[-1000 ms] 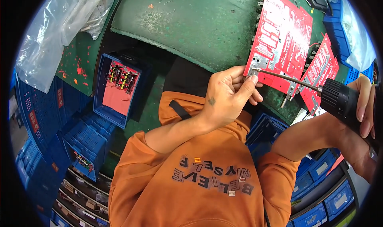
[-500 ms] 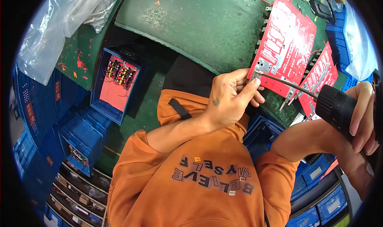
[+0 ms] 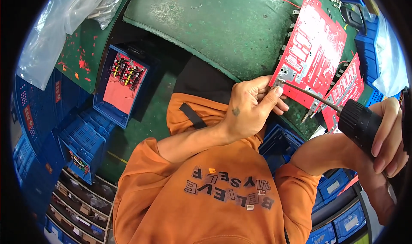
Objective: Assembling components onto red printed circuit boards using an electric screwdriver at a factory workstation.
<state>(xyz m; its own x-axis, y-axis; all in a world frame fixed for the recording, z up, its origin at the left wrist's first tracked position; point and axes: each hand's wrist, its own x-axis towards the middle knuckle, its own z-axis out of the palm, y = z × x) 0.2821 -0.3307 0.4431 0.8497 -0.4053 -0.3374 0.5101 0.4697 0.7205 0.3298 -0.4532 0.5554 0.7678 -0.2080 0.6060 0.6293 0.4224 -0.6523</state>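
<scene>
A large red circuit board (image 3: 311, 46) lies tilted at the right of the green workbench, with its printed side up. My left hand (image 3: 253, 104) pinches the near left corner of this board, thumb on top beside a small metal piece (image 3: 280, 81). In my right hand (image 3: 388, 136) is a black power screwdriver (image 3: 358, 121). Its long thin bit (image 3: 311, 96) reaches across to that metal piece, its tip next to my left thumb. Beyond the bit lies a second red circuit board (image 3: 345, 89), partly under the first one's edge.
Blue crates stand on the floor at left, one crate (image 3: 122, 87) holding a board with components. Clear plastic bags (image 3: 60, 29) hang at the upper left. A blue bin (image 3: 365, 51) borders the bench on the right. Bent wires (image 3: 195, 1) lie on the green bench (image 3: 206, 33).
The view has shifted slightly, so the boards sit a little further right in it. The screwdriver bit stays at the same corner, and both hands keep their grips.
</scene>
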